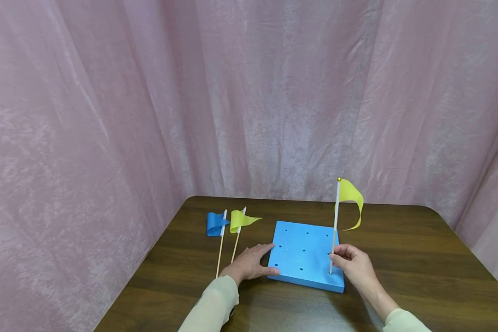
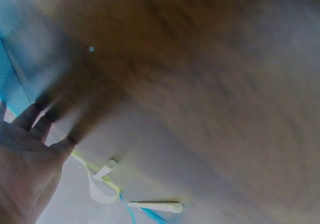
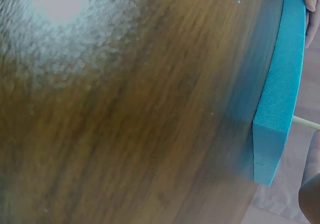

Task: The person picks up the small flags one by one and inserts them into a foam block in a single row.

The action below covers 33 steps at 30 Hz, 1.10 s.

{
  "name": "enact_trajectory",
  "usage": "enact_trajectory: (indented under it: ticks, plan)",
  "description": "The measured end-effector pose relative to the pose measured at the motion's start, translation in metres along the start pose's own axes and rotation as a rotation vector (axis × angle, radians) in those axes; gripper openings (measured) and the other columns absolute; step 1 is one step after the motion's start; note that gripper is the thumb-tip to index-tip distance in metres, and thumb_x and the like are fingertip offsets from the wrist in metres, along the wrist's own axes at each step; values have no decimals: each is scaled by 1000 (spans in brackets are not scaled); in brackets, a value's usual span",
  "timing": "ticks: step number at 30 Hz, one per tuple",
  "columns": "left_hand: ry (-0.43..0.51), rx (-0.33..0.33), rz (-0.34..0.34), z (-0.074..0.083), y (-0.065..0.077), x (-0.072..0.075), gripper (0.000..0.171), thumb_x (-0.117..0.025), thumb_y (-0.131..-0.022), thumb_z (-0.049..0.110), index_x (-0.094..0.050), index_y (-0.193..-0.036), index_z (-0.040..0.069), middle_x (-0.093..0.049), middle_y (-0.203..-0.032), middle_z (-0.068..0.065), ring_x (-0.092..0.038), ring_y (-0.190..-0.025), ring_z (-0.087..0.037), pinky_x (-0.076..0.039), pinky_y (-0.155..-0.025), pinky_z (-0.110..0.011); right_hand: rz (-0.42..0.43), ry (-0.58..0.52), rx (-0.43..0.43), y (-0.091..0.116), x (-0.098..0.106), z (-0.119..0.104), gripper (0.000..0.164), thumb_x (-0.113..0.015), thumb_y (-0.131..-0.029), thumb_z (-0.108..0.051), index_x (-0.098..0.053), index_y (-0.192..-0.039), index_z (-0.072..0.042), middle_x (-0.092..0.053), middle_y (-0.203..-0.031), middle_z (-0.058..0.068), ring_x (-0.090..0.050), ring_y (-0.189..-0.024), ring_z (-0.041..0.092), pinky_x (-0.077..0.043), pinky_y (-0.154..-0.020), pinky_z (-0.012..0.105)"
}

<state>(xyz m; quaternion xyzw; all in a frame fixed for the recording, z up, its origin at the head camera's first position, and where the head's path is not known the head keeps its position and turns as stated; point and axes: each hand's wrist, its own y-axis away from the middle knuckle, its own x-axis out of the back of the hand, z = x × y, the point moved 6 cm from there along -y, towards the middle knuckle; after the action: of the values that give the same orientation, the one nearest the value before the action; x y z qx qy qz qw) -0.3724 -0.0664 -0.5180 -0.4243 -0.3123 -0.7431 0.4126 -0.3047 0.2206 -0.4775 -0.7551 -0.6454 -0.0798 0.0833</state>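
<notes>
A square blue foam board (image 1: 292,258) with several small holes lies on the table. Near its front right corner a yellow flag (image 1: 348,191) stands almost upright, the foot of its wooden stick at a hole. My right hand (image 1: 357,267) pinches that stick low down between thumb and fingers. In the right wrist view, part of the stick (image 3: 306,122) shows behind the board's edge. My left hand (image 1: 253,263) rests at the board's left side, fingers spread and thumb on the front left corner. In the left wrist view the left hand (image 2: 30,169) has its fingers extended.
Left of the board, a blue flag (image 1: 216,224) and a second yellow flag (image 1: 238,221) lie on the brown wooden table (image 1: 182,295), their lower sticks partly behind my left arm. A pink curtain (image 1: 274,101) hangs behind the table and along its sides.
</notes>
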Motion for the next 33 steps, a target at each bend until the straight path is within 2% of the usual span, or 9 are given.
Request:
enact_trajectory:
  ticks: [8,16,33]
  plan:
    - [1,3,1,0,0,0,90,-66,-80,69,-33,-155,33,-36,-157,-3,-29,-146,-26,-19,-118,-52,-7,10,12,0,-1,0,21,-70,-92,-8,-64,-107,5,-64,-93,9,-63,-82,15,-57,-76,28]
    - [-2,1,-4,3,2,1,89,-66,-81,68,-33,-155,31,-37,-157,-3,-30,-146,-26,-20,-117,-53,-10,82,6,0,-1,4,20,-71,-91,-9,-64,-106,3,-63,-91,8,-59,-82,17,-56,-71,28]
    - [1,-1,-2,3,4,2,89,-66,-81,68,-33,-155,31,-36,-157,-4,-29,-146,-26,-19,-118,-52,-1,104,40,1,-3,4,23,-70,-90,-6,-65,-110,5,-66,-97,8,-58,-88,16,-50,-73,23]
